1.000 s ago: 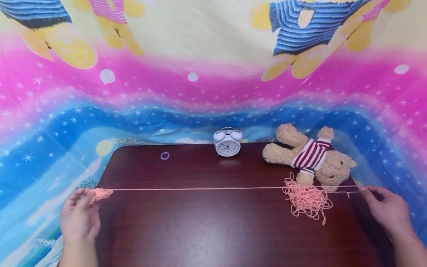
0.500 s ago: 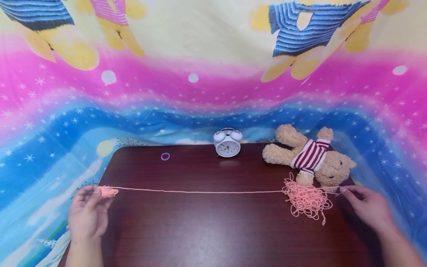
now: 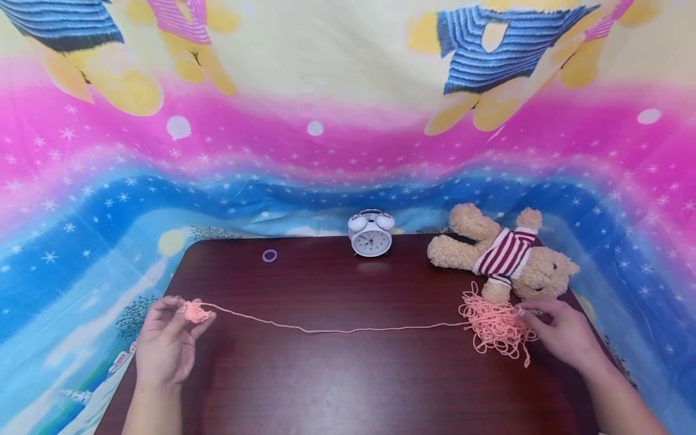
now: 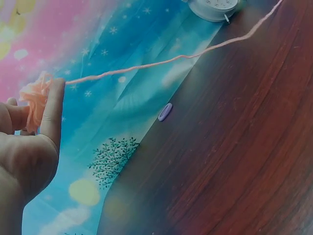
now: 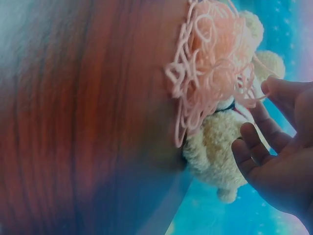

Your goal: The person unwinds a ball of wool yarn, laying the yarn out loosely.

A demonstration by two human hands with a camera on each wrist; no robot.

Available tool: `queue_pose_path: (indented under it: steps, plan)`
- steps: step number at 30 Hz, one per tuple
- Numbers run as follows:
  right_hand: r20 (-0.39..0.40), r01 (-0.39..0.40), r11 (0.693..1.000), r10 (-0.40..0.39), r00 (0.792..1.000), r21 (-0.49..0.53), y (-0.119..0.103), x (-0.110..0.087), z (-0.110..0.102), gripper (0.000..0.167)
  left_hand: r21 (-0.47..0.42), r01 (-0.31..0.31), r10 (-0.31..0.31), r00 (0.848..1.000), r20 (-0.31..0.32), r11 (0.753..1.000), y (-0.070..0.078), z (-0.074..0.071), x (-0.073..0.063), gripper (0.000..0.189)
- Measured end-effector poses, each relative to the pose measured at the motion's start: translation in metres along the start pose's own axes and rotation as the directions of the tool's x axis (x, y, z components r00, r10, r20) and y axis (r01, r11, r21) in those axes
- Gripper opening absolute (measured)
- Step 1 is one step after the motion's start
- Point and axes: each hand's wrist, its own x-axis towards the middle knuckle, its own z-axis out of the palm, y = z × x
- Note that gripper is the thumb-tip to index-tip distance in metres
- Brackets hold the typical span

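Note:
My left hand [image 3: 167, 344] pinches a small wound bundle of peach-pink yarn [image 3: 196, 312] between thumb and fingers, above the table's left side. From that bundle a single slack strand [image 3: 337, 331] sags across to a loose tangled heap of the same yarn [image 3: 496, 329] at the right. The left wrist view shows the bundle [image 4: 35, 103] gripped at the fingertips, its strand running off to the upper right. At the heap's right edge my right hand [image 3: 565, 332] pinches a yarn strand with thumb and forefinger; in the right wrist view its other fingers [image 5: 252, 147] are loosely bent.
A teddy bear [image 3: 505, 254] in a striped sweater lies behind the heap, its arm meeting the yarn. A white alarm clock [image 3: 371, 235] and a purple ring [image 3: 269, 256] stand toward the back of the dark wooden table [image 3: 326, 380]. Printed cloth [image 3: 261, 139] hangs behind.
Both hands have moved inward, the left one rightward with the bundle, the right one leftward to the heap. The strand between them has gone from taut to sagging.

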Motion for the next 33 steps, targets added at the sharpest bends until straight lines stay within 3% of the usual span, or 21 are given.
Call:
queue_pose_path:
  steps: [7, 14, 18, 27, 33]
  plan:
    - [0.021, -0.010, 0.999, 0.009, 1.000, 0.034, -0.012, 0.002, -0.003, 0.022, 0.078, 0.029, -0.024, 0.998, -0.065, 0.997, -0.010, 0.009, 0.001, 0.027]
    - [-0.094, 0.015, 0.996, -0.006, 0.996, 0.089, -0.038, -0.001, 0.001, 0.032, 0.173, 0.087, -0.054, 0.981, -0.187, 0.981, -0.020, 0.016, 0.002, 0.021]
    - [-0.084, 0.025, 0.992, -0.015, 0.996, 0.120, -0.053, -0.001, 0.010, 0.031, 0.205, 0.108, -0.057, 0.969, -0.241, 0.973, -0.024, 0.021, 0.002, 0.023]
    - [-0.057, 0.031, 0.981, -0.021, 0.998, 0.190, -0.080, 0.007, 0.037, 0.031, 0.315, 0.206, -0.129, 0.960, -0.248, 0.927, -0.037, 0.034, 0.005, 0.027]
    - [-0.034, 0.044, 0.961, -0.036, 0.999, 0.274, -0.100, 0.018, 0.049, 0.028, 0.329, 0.247, -0.165, 0.952, -0.257, 0.912, -0.047, 0.041, 0.006, 0.029]
